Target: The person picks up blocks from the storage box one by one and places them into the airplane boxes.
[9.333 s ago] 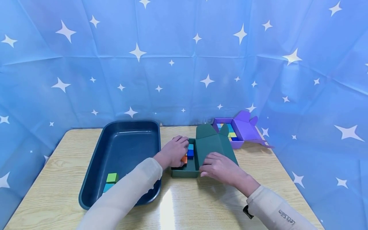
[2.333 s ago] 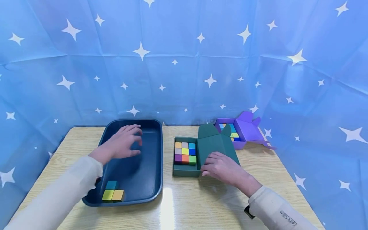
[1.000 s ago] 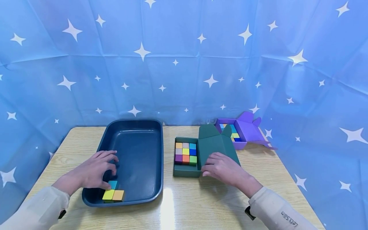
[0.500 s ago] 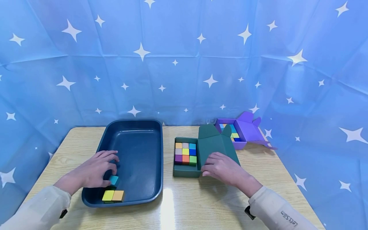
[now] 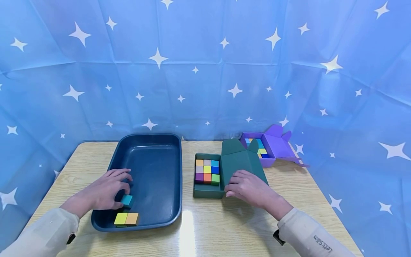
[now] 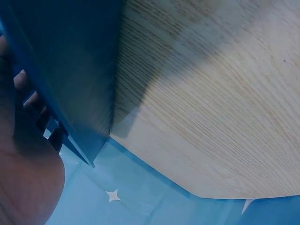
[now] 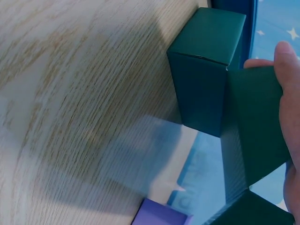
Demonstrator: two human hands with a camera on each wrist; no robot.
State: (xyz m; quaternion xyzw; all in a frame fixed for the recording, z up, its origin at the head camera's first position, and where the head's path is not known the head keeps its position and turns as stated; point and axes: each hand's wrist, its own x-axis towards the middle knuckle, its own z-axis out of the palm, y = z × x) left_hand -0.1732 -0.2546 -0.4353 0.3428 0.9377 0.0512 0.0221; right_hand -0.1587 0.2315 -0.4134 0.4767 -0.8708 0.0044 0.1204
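My left hand (image 5: 103, 191) reaches over the left rim of a dark blue tray (image 5: 157, 175) and pinches a teal cube (image 5: 127, 201) between thumb and fingers. Just in front of that cube, a yellow cube (image 5: 121, 218) and a light orange cube (image 5: 132, 218) sit side by side. My right hand (image 5: 253, 189) holds the edge of the opened lid (image 5: 239, 165) of a green cardboard box (image 5: 208, 193); the right wrist view shows the thumb (image 7: 287, 63) on one face of the lid. Several coloured cubes (image 5: 207, 169) stand in rows inside the box.
Behind the green lid, a purple box (image 5: 266, 162) lies open with several coloured cubes in it, its lid (image 5: 282, 147) folded out to the right. A wooden table (image 5: 221, 232) carries everything. A blue curtain (image 5: 205, 89) with white stars rises behind the table.
My left hand has come down from above the tray to the teal cube, which has shifted away from the yellow one and turned slightly. Earlier it worked in the green box. My right hand stays put.
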